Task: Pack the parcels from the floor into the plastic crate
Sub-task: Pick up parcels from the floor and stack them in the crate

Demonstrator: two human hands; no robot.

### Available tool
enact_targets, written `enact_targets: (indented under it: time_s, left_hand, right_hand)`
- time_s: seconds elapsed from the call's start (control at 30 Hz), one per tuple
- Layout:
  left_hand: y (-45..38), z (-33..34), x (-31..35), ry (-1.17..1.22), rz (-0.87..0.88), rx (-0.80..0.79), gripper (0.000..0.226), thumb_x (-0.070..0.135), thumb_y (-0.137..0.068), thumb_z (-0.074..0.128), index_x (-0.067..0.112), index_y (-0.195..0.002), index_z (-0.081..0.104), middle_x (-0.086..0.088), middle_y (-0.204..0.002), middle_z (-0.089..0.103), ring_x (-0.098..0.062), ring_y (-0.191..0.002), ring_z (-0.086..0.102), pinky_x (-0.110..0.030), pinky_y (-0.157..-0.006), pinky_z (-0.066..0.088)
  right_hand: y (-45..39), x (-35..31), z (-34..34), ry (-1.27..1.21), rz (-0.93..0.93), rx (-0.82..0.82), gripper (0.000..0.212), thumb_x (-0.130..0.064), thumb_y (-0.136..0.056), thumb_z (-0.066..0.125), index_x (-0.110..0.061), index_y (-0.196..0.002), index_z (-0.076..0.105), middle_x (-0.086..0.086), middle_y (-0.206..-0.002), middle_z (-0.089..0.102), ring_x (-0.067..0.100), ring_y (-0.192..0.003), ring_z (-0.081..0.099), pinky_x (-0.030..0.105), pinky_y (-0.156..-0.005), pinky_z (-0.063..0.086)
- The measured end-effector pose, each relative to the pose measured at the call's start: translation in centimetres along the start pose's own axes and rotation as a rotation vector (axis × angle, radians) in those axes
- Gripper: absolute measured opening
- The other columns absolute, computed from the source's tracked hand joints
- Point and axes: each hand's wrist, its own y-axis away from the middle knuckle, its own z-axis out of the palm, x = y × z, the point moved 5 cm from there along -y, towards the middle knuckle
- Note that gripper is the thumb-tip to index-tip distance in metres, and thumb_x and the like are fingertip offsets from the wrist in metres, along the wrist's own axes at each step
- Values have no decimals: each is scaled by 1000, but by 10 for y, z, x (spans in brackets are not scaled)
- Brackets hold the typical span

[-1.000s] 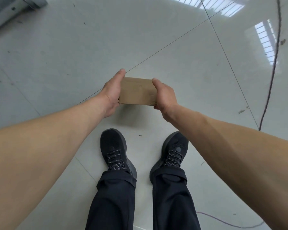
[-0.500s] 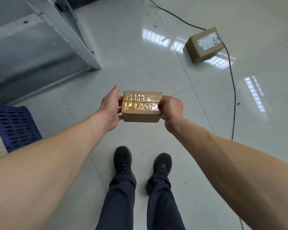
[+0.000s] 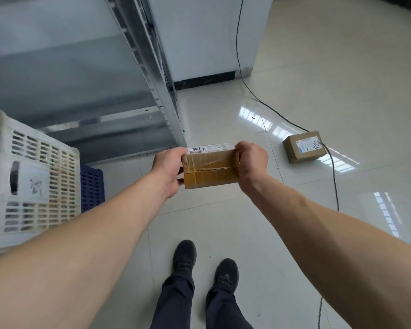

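- both hands grip a taped cardboard parcel [image 3: 210, 168] by its ends, held in the air above the floor [image 3: 223, 222]: left hand [image 3: 167, 170] curled round the left end, right hand [image 3: 252, 162] round the right.
- a white plastic crate [image 3: 37, 181] stands to the left, with a blue crate [image 3: 91, 186] just behind it.
- a second parcel [image 3: 304, 146] lies on the floor far right, a black cable [image 3: 332, 167] running past it.

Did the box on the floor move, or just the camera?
Cannot tell for sure, likely not. The floor box lies by the black cable as it did before; it only sits elsewhere in the picture because the head turned.
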Motion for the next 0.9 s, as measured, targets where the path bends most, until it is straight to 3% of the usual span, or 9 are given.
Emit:
enact_targets:
  time_s: [0.07, 0.17, 0.23, 0.33, 0.43, 0.53, 0.63, 0.77, 0.9]
  left_hand:
    - [18, -14, 16, 52, 30, 42, 26, 9, -88, 53, 8, -113, 61, -10, -100, 72, -22, -85, 64, -53, -91, 51]
    - [47, -40, 37, 129, 87, 103, 24, -2, -87, 50, 12, -105, 56, -16, -111, 69, -27, -98, 65, -58, -92, 49]
    - [65, -61, 48, 177, 129, 120, 29, -6, -87, 47, 16, -104, 55, -15, -111, 69, -30, -104, 64, -57, -93, 49]
    - [90, -99, 61, 292, 198, 151, 34, -3, -86, 46, 16, -110, 60, -10, -105, 71, -27, -99, 64, -52, -91, 47]
    - [114, -135, 69, 315, 261, 153, 32, 8, -87, 45, 12, -103, 72, -10, -100, 74, -22, -96, 63, -43, -83, 46]
    - [132, -177, 66, 352, 282, 190, 29, 19, -89, 48, 15, -103, 73, -12, -104, 74, -26, -98, 63, -40, -81, 44]
    - [144, -219, 53, 366, 258, 205, 29, 32, -95, 49, 18, -108, 70, -8, -100, 75, -25, -94, 67, -36, -77, 46]
    - [158, -280, 35, 392, 239, 166, 39, 41, -98, 45, 16, -117, 67, -10, -108, 74, -23, -91, 67, -33, -74, 46]
    - [172, -354, 25, 398, 239, 162, 42, 47, -99, 43, 16, -109, 70, -4, -97, 76, -13, -78, 67, -28, -70, 47]
  right_hand:
    - [16, -21, 14, 6, -24, -31, 27, 1, -79, 58, -14, -61, 44, 0, -61, 43, 20, -61, 38, 31, -56, 30]
    - [41, -42, 38, 14, -60, -94, 25, 9, -74, 52, -15, -65, 54, -1, -63, 54, 22, -64, 49, 29, -57, 37]
    - [61, -51, 56, 9, -68, -164, 32, 12, -76, 47, -16, -83, 63, 1, -75, 61, 21, -69, 56, 27, -58, 42]
    - [95, -58, 83, 58, -84, -263, 45, 14, -78, 45, -13, -107, 67, 6, -83, 67, 18, -68, 59, 22, -53, 46]
    - [130, -60, 114, 106, -107, -368, 50, 13, -73, 43, -5, -109, 73, 13, -88, 72, 26, -75, 62, 31, -66, 48]
    - [168, -58, 145, 155, -123, -424, 50, 3, -63, 49, -4, -106, 74, 14, -88, 72, 30, -82, 62, 40, -73, 48]
    - [205, -47, 175, 242, -175, -474, 44, -15, -53, 56, -16, -94, 73, 9, -98, 74, 32, -95, 66, 45, -83, 53]
    - [249, -19, 220, 379, -201, -549, 31, -33, -58, 63, -14, -82, 70, 5, -87, 69, 28, -84, 60, 38, -76, 42]
    - [292, 16, 268, 432, -208, -577, 45, -46, -52, 66, -12, -83, 69, 9, -84, 68, 32, -84, 62, 43, -76, 48]
